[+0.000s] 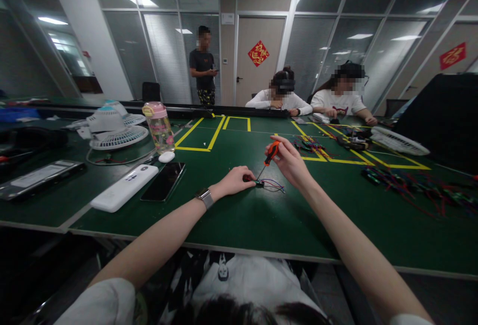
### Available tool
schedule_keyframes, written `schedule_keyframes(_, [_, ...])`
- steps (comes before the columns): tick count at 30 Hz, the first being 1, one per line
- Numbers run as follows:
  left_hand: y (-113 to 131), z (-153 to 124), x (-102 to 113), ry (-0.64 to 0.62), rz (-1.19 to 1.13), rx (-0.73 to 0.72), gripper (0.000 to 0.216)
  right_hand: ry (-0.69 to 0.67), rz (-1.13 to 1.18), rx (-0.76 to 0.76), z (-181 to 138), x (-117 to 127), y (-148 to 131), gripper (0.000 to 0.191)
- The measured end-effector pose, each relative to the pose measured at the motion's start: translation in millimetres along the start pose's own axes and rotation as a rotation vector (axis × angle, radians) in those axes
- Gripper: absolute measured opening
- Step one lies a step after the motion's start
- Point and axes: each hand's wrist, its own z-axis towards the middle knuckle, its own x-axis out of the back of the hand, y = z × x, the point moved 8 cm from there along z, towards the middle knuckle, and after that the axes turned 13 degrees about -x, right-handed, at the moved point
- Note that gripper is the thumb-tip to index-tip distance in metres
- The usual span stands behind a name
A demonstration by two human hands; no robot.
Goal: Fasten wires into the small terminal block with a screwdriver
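My right hand [289, 162] is closed around the orange and black handle of a screwdriver [272, 153]. The thin shaft slants down to the left, its tip at a small green circuit board [259, 183] on the table. My left hand [236, 180], with a watch on the wrist, pinches the board's left side between its fingertips. Thin red, blue and dark wires [274, 185] trail from the board to the right across the green tabletop. The fingertips hide part of the board, and whether the tip sits in a screw is too small to tell.
Left of my hands lie a black phone [163, 181], a white power bank [125, 188], a pink-capped bottle [160, 128] and a white fan [117, 136]. Several wired boards [388, 180] are heaped to the right. Two people sit across the table; another person [202, 66] stands behind.
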Motion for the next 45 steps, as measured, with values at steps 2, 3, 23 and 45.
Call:
schedule_keyframes(2, [0.2,0.0,-0.1,-0.003,0.004,0.005,0.014,-0.021,0.019,-0.003,-0.7,-3.6,0.2,0.03])
schedule_keyframes(3, [0.2,0.0,-0.2,-0.005,0.009,0.008,0.015,-0.025,0.023,0.0,-0.9,-4.7,0.0,0.029])
schedule_keyframes(23, [0.7,0.3,0.6,-0.004,0.005,0.002,0.015,-0.034,0.083,0.003,-2.1,-9.2,1.9,0.025])
schedule_keyframes(45, [2.8,0.8,1.2,0.0,0.002,0.012,0.014,0.126,-0.03,0.083,1.8,12.6,-0.7,0.02])
